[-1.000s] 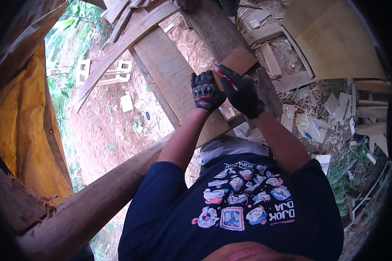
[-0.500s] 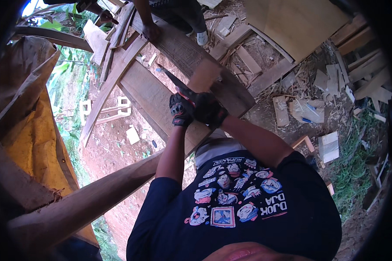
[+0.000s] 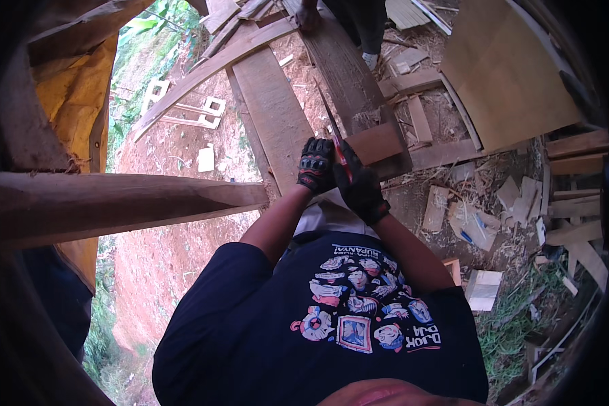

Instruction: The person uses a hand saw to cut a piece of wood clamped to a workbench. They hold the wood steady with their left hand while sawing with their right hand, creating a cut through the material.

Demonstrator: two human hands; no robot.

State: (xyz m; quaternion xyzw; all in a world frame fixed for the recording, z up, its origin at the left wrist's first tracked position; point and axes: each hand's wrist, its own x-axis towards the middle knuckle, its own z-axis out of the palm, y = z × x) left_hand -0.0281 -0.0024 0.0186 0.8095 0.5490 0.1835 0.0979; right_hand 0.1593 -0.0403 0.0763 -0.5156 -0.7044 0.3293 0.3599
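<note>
My right hand (image 3: 362,186), in a black glove, is closed round the red-and-black handle of a handsaw (image 3: 329,118). Its narrow, tapering blade points away from me over the planks. Close beside it, my left hand (image 3: 316,166), gloved in black with red trim, has its fingers curled in; what they grip, if anything, is hidden. A smooth brown piece of board (image 3: 374,144) lies just right of the saw, on a dark weathered plank (image 3: 345,68). Left of the blade runs a lighter brown plank (image 3: 271,95).
Another person's hand (image 3: 308,17) rests on the dark plank's far end. A thick wooden beam (image 3: 122,203) juts in from the left. A large plywood sheet (image 3: 507,81) and stacked offcuts (image 3: 578,183) lie right. A pale wooden frame (image 3: 196,115) sits on the reddish ground.
My view has swung, so the planks appear farther right. My hands have drawn slightly apart, and the saw blade now points more steeply away and looks thinner.
</note>
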